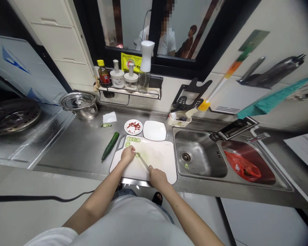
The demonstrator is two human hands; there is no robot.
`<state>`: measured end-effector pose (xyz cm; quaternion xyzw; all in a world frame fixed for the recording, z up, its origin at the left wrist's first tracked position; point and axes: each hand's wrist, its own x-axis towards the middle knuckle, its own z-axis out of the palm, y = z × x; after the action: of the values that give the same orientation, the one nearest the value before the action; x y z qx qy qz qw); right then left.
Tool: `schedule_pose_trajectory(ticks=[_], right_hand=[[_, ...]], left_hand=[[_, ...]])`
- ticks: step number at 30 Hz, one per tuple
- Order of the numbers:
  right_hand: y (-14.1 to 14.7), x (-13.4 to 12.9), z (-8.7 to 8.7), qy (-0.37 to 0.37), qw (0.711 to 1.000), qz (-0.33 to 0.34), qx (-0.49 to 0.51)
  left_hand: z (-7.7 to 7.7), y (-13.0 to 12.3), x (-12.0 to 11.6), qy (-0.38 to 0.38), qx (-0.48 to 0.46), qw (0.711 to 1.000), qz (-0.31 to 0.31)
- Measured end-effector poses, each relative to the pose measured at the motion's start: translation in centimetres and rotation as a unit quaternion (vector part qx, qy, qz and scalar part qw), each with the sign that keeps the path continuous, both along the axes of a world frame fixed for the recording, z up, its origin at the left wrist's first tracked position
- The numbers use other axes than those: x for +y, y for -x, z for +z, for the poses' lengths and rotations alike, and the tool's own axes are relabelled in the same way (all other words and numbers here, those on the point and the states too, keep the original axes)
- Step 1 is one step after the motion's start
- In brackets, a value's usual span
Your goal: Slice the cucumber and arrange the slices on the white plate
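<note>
My right hand (157, 177) is closed round the handle of a knife (144, 164), its blade pointing up and left over the white cutting board (159, 159). A round cucumber slice (137, 154) lies at the blade's tip. Beside that tip is my left hand (128, 154), fingers drawn together; what they hold, if anything, is too small to make out. Several pale green cucumber slices (133, 139) lie in an overlapping row at the board's upper left. Left of the board, a dark green cucumber (110, 147) rests on the steel counter (74, 147).
Behind the board stand a small plate (126, 131) with chopped red pieces and a white square plate (154, 131). The sink (200, 153) is at the right, with a red plastic bag (242, 165) in its second basin. A lidded pot (79, 105) sits back left.
</note>
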<state>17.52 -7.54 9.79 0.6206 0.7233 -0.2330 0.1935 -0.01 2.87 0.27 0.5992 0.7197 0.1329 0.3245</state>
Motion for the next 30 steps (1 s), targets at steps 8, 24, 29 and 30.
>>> schedule_pose_trajectory(ticks=[8, 24, 29, 30], right_hand=[[-0.3, 0.9, 0.8, 0.012, 0.999, 0.018, -0.025], [-1.4, 1.7, 0.7, -0.011, 0.998, 0.053, -0.025], [-1.4, 1.3, 0.8, -0.004, 0.999, 0.047, -0.023], [-1.4, 1.2, 0.7, -0.003, 0.999, 0.044, -0.023]], left_hand=[[0.0, 0.0, 0.1, 0.008, 0.006, 1.000, -0.002], [0.5, 0.0, -0.1, 0.005, 0.004, 1.000, -0.010], [0.4, 0.0, -0.3, -0.005, 0.008, 1.000, -0.015], [0.4, 0.0, -0.3, -0.005, 0.007, 1.000, -0.015]])
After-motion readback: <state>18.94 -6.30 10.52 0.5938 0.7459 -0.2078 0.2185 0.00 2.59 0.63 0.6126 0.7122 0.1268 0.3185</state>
